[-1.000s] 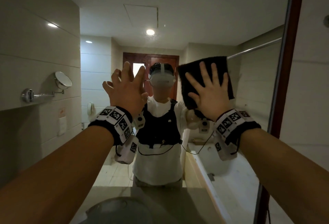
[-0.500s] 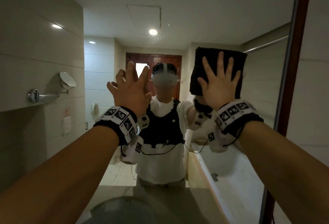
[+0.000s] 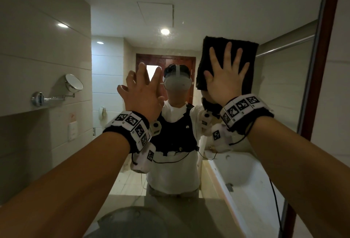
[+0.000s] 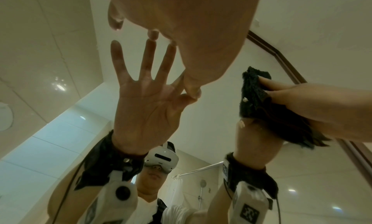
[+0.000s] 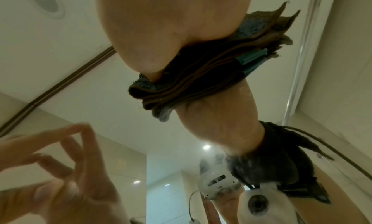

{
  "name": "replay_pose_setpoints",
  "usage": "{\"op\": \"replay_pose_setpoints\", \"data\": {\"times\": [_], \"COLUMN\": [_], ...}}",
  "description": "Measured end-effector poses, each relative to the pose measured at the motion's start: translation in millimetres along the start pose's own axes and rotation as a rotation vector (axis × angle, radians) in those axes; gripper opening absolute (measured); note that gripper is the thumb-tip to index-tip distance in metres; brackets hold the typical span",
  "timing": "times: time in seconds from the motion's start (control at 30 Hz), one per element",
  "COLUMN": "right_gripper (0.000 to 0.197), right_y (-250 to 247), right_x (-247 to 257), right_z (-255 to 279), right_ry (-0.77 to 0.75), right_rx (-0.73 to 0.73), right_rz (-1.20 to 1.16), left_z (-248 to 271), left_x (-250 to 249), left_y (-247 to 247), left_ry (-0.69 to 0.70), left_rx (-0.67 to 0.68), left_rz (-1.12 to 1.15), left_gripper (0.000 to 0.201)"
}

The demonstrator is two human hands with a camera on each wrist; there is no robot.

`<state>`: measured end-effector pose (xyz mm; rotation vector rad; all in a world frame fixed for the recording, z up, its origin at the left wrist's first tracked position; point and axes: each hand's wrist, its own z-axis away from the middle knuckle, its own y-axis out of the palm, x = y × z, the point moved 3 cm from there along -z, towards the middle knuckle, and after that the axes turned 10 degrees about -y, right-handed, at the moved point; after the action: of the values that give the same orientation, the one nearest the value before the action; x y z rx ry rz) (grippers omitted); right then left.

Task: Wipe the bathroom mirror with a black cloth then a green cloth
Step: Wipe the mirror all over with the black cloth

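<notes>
Right hand (image 3: 225, 78) flat on black cloth (image 3: 246, 52), cloth's lower edge probably hidden.

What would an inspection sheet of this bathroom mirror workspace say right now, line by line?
Surface: mirror, specks near the reflected ceiling light.
Job's things: black cloth, folded, pressed flat on the glass; green cloth: nothing seen.
Clutter: nothing seen.
Hands: right hand, fingers spread on the cloth; left hand, open, fingertips touching the glass.
Cables: thin wire hanging below the right wrist.
Surroundings: mirror's wooden frame on the right, wall-mounted round mirror on the left.
</notes>
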<state>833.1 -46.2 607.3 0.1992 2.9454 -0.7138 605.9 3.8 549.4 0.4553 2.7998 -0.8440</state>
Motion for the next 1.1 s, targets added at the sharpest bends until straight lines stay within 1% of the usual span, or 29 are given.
{"op": "replay_pose_setpoints", "data": {"times": [0.13, 0.2, 0.3, 0.37, 0.4, 0.43, 0.53, 0.6, 0.67, 0.77, 0.83, 0.93, 1.0, 1.03, 1.1], "right_gripper": [0.067, 0.067, 0.067, 0.065, 0.065, 0.065, 0.065, 0.065, 0.066, 0.068, 0.068, 0.068, 0.068, 0.068, 0.067], "right_y": [6.0, 15.4, 28.6, 28.5, 26.7, 24.5, 13.5, 7.2, 4.6, 6.9, 10.6, 22.3, 31.1, 34.1, 33.7], "right_x": [28.8, 43.4, 53.5, 47.4, 39.4, 26.5, -27.7, -49.7, -50.9, -30.9, -7.0, 41.8, 63.9, 66.2, 54.5], "right_z": [2.7, 13.3, 28.9, 29.2, 26.8, 24.7, 20.6, 21.9, 21.2, 17.8, 15.2, 19.8, 26.2, 28.3, 29.4], "right_ry": [-0.199, -0.266, -0.316, -0.325, -0.299, -0.239, 0.001, 0.067, 0.088, 0.148, 0.086, -0.108, -0.165, -0.180, -0.203], "right_rx": [0.018, 0.023, 0.033, 0.036, 0.028, 0.013, -0.023, -0.001, 0.003, -0.026, -0.016, 0.011, 0.031, 0.038, 0.030], "right_rz": [0.056, 0.102, 0.167, 0.182, 0.180, 0.165, 0.114, 0.094, 0.089, 0.070, 0.072, 0.107, 0.109, 0.112, 0.108], "left_z": [0.6, 0.5, -0.5, -1.3, -1.5, -1.4, -0.5, 0.0, 0.4, 0.3, 0.0, -0.8, -1.2, -1.3, -1.8], "left_x": [-0.2, 0.1, 1.9, 3.3, 3.7, 3.5, 2.2, 1.6, -0.1, -1.8, -0.4, 1.3, 2.0, 2.5, 3.3], "left_y": [-0.1, -0.7, -1.9, -3.1, -4.1, -4.9, -5.3, -5.1, -4.9, -4.4, -4.4, -3.6, -2.8, -2.7, -2.9], "left_ry": [0.003, 0.005, 0.002, 0.000, 0.002, 0.007, 0.016, 0.018, 0.012, 0.012, 0.016, 0.015, 0.008, 0.007, 0.008], "left_rx": [0.001, 0.003, 0.006, 0.004, 0.002, 0.007, 0.030, 0.033, 0.033, 0.037, 0.026, 0.014, 0.004, -0.003, -0.015], "left_rz": [0.000, 0.001, 0.006, 0.007, 0.000, -0.010, -0.034, -0.039, -0.020, -0.008, -0.019, -0.018, -0.022, -0.025, -0.027], "left_gripper": [0.088, 0.088, 0.086, 0.086, 0.086, 0.086, 0.087, 0.087, 0.087, 0.087, 0.087, 0.087, 0.087, 0.088, 0.088]}}
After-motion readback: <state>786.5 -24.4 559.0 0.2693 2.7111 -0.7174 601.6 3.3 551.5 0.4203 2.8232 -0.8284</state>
